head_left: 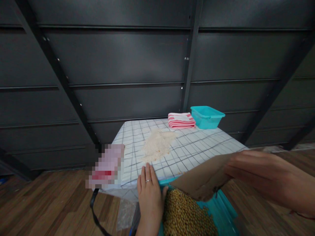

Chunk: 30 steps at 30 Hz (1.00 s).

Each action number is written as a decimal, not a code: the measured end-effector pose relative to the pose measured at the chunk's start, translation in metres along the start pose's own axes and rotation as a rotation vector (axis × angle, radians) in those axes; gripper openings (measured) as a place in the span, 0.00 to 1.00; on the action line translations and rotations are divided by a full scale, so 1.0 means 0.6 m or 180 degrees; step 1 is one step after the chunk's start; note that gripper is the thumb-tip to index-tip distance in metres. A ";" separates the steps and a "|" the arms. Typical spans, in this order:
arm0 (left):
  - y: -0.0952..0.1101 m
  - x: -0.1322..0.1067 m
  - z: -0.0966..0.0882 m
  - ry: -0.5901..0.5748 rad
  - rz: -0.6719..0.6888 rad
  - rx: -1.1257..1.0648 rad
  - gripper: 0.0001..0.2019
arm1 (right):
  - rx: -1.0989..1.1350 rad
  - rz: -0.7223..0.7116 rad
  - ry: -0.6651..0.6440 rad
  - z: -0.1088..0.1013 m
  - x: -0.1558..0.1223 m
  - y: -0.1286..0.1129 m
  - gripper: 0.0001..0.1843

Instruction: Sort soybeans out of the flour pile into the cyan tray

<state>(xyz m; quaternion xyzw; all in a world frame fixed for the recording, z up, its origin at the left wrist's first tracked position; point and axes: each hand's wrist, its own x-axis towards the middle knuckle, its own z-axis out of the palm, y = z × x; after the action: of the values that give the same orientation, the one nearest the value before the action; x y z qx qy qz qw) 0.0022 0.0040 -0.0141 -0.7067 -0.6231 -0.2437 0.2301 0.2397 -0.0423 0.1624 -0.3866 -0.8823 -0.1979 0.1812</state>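
Note:
My left hand (150,193), with a ring on one finger, lies flat on the near edge of the checked tablecloth (192,147). Its fingers are stretched out and its thumb is at the side of a teal bin (223,213). Yellow-brown beans (184,213), which look like soybeans, partly fill this bin. In my right hand (238,164) is a bent piece of brown cardboard (201,178), tilted down over the bin's far side. Just beyond my left fingertips, a loose heap of pale, fine grains (157,144) is spread on the cloth; their kind is unclear.
A folded pink-and-white striped towel (181,120) and a smaller teal tub (206,118) stand at the table's back right. A blurred-out pinkish object (107,167) is at the left edge, a black strap (94,209) below it. Dark panels (123,55) rise behind the table.

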 end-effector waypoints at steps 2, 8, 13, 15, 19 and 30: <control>0.000 0.001 -0.001 -0.0040 -0.0040 -0.0074 0.29 | 0.0071 -0.0189 0.0184 -0.004 -0.001 -0.003 0.23; -0.002 0.000 0.000 -0.0040 -0.0010 -0.0062 0.29 | -0.0547 -0.0678 0.0327 -0.002 -0.003 0.018 0.18; -0.004 -0.001 0.004 -0.0192 0.0021 -0.0137 0.30 | -0.1305 -0.0796 0.0535 0.017 0.005 0.046 0.18; -0.004 -0.001 0.006 -0.0302 -0.0057 -0.0210 0.30 | -0.1532 -0.0721 0.0453 0.028 0.011 0.053 0.19; -0.004 -0.002 0.009 -0.0365 -0.0079 -0.0259 0.32 | -0.1541 -0.0606 0.0206 0.043 0.022 0.057 0.21; -0.004 -0.006 0.010 -0.0396 -0.0011 -0.0124 0.32 | -0.0690 -0.0609 -0.0121 0.034 0.015 0.038 0.19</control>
<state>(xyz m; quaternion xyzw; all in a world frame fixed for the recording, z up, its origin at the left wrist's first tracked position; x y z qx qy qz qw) -0.0002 0.0055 -0.0208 -0.7238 -0.6325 -0.2118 0.1767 0.2477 -0.0123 0.1539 -0.3218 -0.8919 -0.3010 0.1020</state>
